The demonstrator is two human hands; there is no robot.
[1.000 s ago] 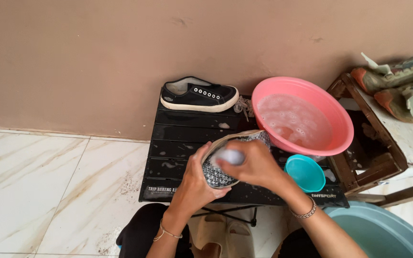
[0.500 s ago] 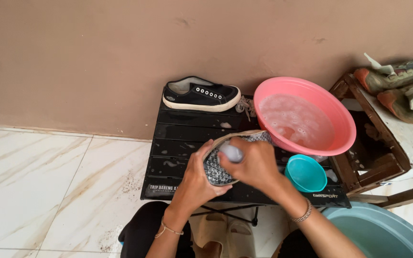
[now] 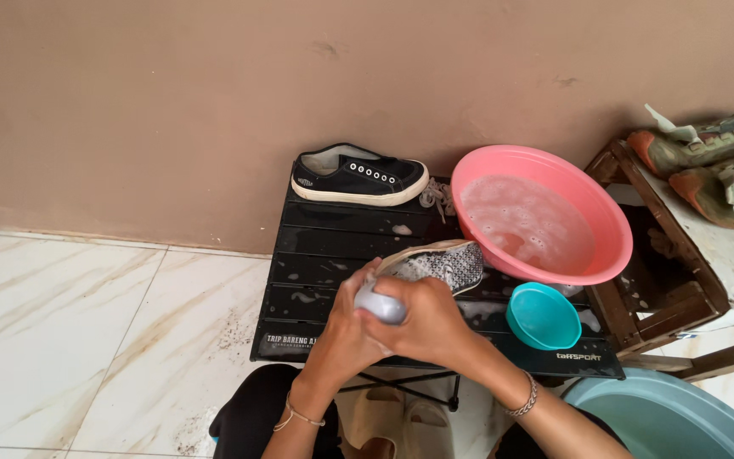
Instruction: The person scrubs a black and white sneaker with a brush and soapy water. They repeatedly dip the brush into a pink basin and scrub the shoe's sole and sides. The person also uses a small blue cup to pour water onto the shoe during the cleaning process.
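My left hand (image 3: 341, 336) grips the heel end of a sneaker (image 3: 439, 263) turned sole-up, its patterned grey sole facing me, over a low black slatted table (image 3: 333, 246). My right hand (image 3: 422, 323) is closed around a pale grey brush handle (image 3: 377, 303) and presses it against the near end of that shoe. A second black sneaker (image 3: 358, 174) with a cream sole stands upright at the table's far edge, against the wall, with loose white laces (image 3: 437, 195) beside it.
A pink basin (image 3: 545, 217) of soapy water sits on the table's right side, a small teal bowl (image 3: 543, 316) in front of it. A wooden stand (image 3: 656, 280) with worn shoes (image 3: 707, 153) is at right. A blue-grey tub (image 3: 673, 421) lies at bottom right. Marble tiles lie to the left.
Both hands and the upturned shoe have shifted slightly toward me and left; the brush now sits lower, at the shoe's near end, with more of the sole exposed.
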